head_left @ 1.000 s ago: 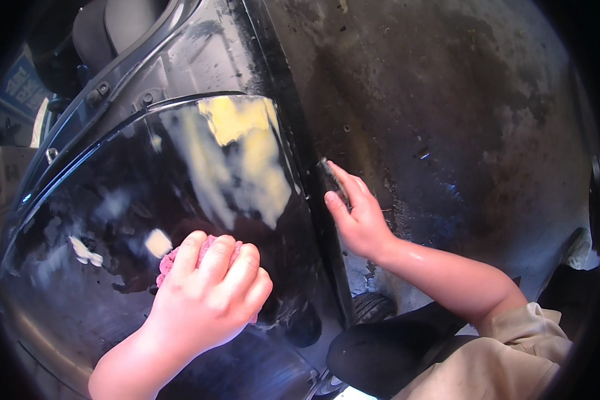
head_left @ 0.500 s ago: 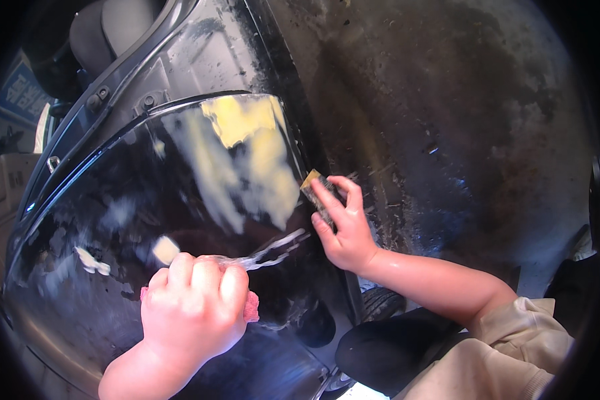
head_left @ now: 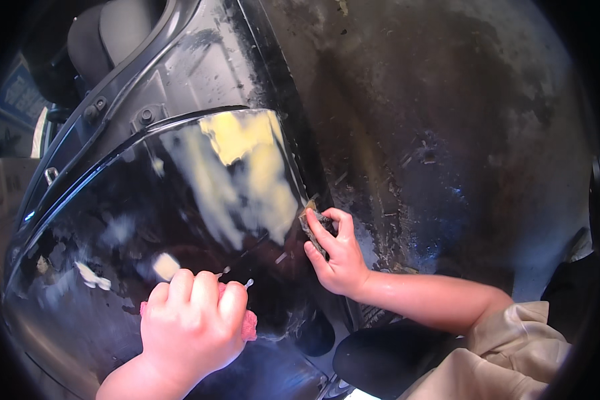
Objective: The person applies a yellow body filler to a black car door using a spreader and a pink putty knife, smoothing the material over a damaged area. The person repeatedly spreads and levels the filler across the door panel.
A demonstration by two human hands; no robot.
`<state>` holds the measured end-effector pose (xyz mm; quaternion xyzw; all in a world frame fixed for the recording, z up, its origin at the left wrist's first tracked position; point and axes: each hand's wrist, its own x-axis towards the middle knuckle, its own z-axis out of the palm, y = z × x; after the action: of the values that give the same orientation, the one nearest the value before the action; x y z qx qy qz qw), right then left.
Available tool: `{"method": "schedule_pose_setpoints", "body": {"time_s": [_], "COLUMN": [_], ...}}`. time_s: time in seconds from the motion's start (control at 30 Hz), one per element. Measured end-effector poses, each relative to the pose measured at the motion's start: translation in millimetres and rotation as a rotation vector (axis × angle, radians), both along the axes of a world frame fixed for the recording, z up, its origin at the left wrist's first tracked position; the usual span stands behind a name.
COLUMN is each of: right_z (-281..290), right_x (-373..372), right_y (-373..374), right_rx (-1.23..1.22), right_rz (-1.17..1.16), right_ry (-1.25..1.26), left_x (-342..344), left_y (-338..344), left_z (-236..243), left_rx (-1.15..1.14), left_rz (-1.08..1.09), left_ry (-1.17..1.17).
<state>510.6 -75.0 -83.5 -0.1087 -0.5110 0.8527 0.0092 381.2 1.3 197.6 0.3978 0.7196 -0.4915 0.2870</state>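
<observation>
My left hand (head_left: 193, 320) is closed around a pink sponge (head_left: 249, 325), whose edges stick out on both sides of my fist. A few water drops (head_left: 249, 283) hang in the air beside it. My right hand (head_left: 338, 257) presses a folded piece of sandpaper (head_left: 311, 225), brownish and dark, with fingers laid along it, against the right edge of a dark car body panel (head_left: 207, 257). Smoothed yellow filler (head_left: 232, 137) with pale, cloudy borders covers the panel's upper part, left of the sandpaper. My palm hides part of the sandpaper.
Two pale patches (head_left: 166, 267) mark the panel left of centre. Beyond its curved upper edge lie a bare grey door-frame area (head_left: 213, 67) and a car seat (head_left: 120, 30). Wet, stained dark floor (head_left: 447, 133) stretches to the right. My dark-clothed leg (head_left: 393, 360) is close below.
Water that streamed rightward from the sponge has thinned to scattered drops. My right hand and the sandpaper have slid slightly down along the panel's edge. My left hand still grips the sponge.
</observation>
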Motion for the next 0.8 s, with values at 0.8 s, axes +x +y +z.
{"method": "schedule_pose_setpoints", "body": {"time_s": [0.8], "right_z": [16.1], "right_x": [-37.8], "right_y": [17.1], "right_rx": [-0.023], "right_rz": [0.051], "right_ry": [-0.199], "left_x": [-4.0], "left_y": [-14.3], "left_z": [-10.1], "left_rx": [0.105], "left_rz": [-0.075], "left_ry": [0.002]}}
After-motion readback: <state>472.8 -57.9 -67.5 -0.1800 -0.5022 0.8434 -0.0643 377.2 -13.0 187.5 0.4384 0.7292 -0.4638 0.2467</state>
